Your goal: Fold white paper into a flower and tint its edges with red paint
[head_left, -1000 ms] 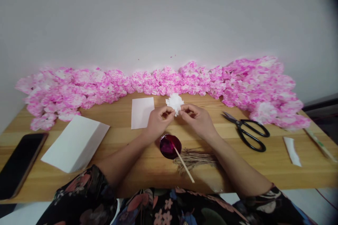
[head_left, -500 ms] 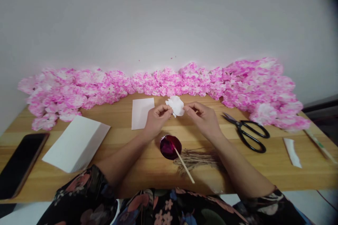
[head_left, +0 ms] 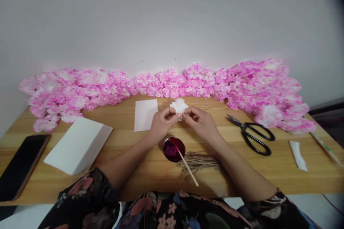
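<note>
Between my two hands is a white paper flower, ruffled and uncoloured, held above the wooden table. My left hand pinches its near left edge between thumb and finger. From the other side my right hand pinches the near right edge, its fingertips almost meeting the left ones. Just below the hands stands a small round bowl of dark magenta liquid, with a pale wooden stick resting in it and leaning toward me. Beside the bowl lies a bundle of thin brown twine pieces, partly under my right forearm.
Pink and white paper flowers line the wall side. Left are a phone, a stack of white paper and a white sheet. Right are black scissors, a white paper strip and a thin stick.
My hands have come closer together under the white flower, the right moving left and down to its near edge. The flower looks more gathered and ruffled.
</note>
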The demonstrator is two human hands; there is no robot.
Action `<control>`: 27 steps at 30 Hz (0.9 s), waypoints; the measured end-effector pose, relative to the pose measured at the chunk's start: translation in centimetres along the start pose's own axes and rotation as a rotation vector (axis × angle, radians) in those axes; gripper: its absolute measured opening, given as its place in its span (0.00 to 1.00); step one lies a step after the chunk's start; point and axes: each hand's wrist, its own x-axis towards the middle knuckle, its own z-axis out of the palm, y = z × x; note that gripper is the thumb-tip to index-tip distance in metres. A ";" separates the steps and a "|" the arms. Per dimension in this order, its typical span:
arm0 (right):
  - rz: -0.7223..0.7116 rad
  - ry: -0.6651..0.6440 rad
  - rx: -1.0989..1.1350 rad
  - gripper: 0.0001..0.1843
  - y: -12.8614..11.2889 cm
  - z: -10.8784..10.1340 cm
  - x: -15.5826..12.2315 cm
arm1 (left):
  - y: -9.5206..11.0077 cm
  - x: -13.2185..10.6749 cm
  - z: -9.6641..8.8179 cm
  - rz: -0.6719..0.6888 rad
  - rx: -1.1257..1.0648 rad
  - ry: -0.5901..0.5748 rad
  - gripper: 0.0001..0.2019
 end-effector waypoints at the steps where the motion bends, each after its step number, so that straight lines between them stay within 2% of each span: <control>1: -0.003 -0.005 0.000 0.09 0.0 0.0 0.0 | -0.1 0.0 0.0 0.002 0.007 0.007 0.10; 5: -0.005 0.004 -0.041 0.08 0.0 -0.3 0.1 | -0.2 0.2 0.0 0.000 -0.012 0.017 0.09; 12: -0.083 0.091 -0.259 0.06 0.1 -1.2 0.2 | -0.2 0.2 0.0 -0.003 -0.063 -0.004 0.09; 19: -0.070 0.096 -0.175 0.10 0.0 -1.7 0.3 | -0.5 0.4 -0.2 -0.028 -0.125 0.030 0.10; 23: -0.121 0.057 -0.266 0.12 -0.2 -1.6 0.2 | -0.7 0.5 -0.2 -0.035 -0.157 0.042 0.10; 27: -0.142 0.023 -0.381 0.09 -0.2 -1.3 0.1 | -0.8 0.5 -0.2 -0.032 -0.153 0.034 0.10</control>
